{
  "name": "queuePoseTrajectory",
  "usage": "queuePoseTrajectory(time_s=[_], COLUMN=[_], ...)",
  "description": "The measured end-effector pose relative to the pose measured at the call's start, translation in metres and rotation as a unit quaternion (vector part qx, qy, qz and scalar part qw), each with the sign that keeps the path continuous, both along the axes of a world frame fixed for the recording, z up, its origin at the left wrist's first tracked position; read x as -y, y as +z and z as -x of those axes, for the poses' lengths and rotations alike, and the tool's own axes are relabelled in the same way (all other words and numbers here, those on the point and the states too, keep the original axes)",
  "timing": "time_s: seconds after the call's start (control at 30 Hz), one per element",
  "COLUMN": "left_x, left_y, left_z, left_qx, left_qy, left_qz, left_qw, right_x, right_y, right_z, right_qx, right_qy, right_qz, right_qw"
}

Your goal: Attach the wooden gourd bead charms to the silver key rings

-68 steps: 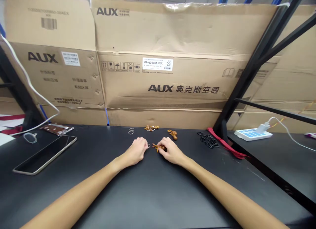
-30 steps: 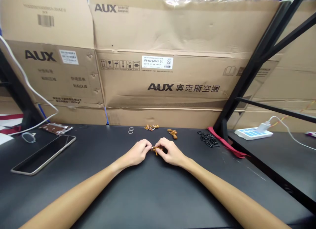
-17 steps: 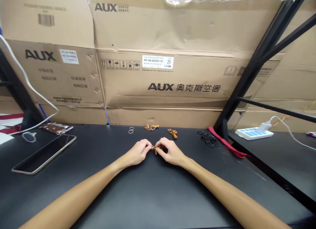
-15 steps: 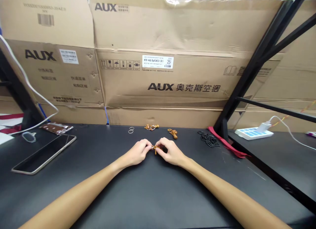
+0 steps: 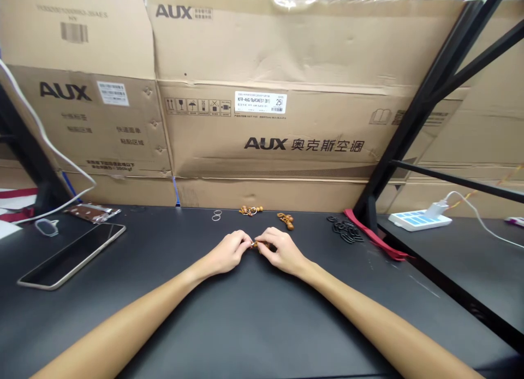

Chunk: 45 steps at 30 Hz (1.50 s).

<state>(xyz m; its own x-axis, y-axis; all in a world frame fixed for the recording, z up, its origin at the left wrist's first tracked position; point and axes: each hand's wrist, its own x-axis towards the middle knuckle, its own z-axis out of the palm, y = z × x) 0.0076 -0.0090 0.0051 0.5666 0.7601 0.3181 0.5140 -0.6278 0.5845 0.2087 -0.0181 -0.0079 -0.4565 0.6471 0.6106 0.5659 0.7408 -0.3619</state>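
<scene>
My left hand (image 5: 231, 252) is closed in a pinch on a small metal key ring, now mostly hidden by the fingertips. Facing it, my right hand (image 5: 282, 251) pinches a brown corded pendant with a wooden bead (image 5: 257, 246), largely covered by the fingers. The fingertips of both hands almost meet over the black table (image 5: 245, 324). Beyond them lie two loose key rings (image 5: 216, 215), a cluster of beaded pendants with a ring (image 5: 250, 210), and another brown beaded pendant (image 5: 285, 221).
At the right is a pile of black oval links (image 5: 346, 230), with a red strap (image 5: 374, 240) by the black rack post. A phone (image 5: 72, 256) and a brown packet (image 5: 93, 212) lie left. Cardboard (image 5: 262, 57) stands along the back. A white power strip (image 5: 420, 221) sits far right.
My left hand has moved right, bringing the ring up to the pendant's cord. Lately the right fingers have shifted forward over the cord, covering more of it.
</scene>
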Motion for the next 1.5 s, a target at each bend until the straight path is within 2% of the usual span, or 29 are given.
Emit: queuePoseTrajectory(time_s=[0.2, 0.37, 0.73, 1.17, 1.37, 1.5], left_x=[0.0002, -0.0012, 0.0013, 0.0055, 0.0053, 0.006], left_y=[0.0015, 0.0008, 0.0015, -0.0024, -0.0012, -0.0022], left_z=[0.0004, 0.0014, 0.0016, 0.0, 0.0012, 0.0019], left_qx=[0.003, 0.02, -0.035, -0.037, -0.049, -0.071], left_qy=[-0.009, -0.027, -0.074, -0.046, -0.059, -0.029], left_qz=[0.011, 0.03, -0.047, -0.086, -0.097, -0.12], left_qw=[1.0, 0.999, 0.996, 0.995, 0.992, 0.99], right_x=[-0.0019, -0.0031, -0.0022, -0.0005, -0.0066, -0.0064], right_y=[-0.0038, -0.0041, -0.0023, -0.0029, -0.0037, -0.0028], right_z=[-0.0005, -0.0024, -0.0028, -0.0026, -0.0074, -0.0073], right_qx=[0.004, 0.052, 0.075, 0.078, 0.075, 0.072], right_qy=[-0.006, -0.005, 0.01, 0.031, 0.001, -0.003], right_qz=[0.001, 0.015, 0.035, 0.026, 0.029, 0.031], right_qw=[1.0, 0.999, 0.997, 0.996, 0.997, 0.997])
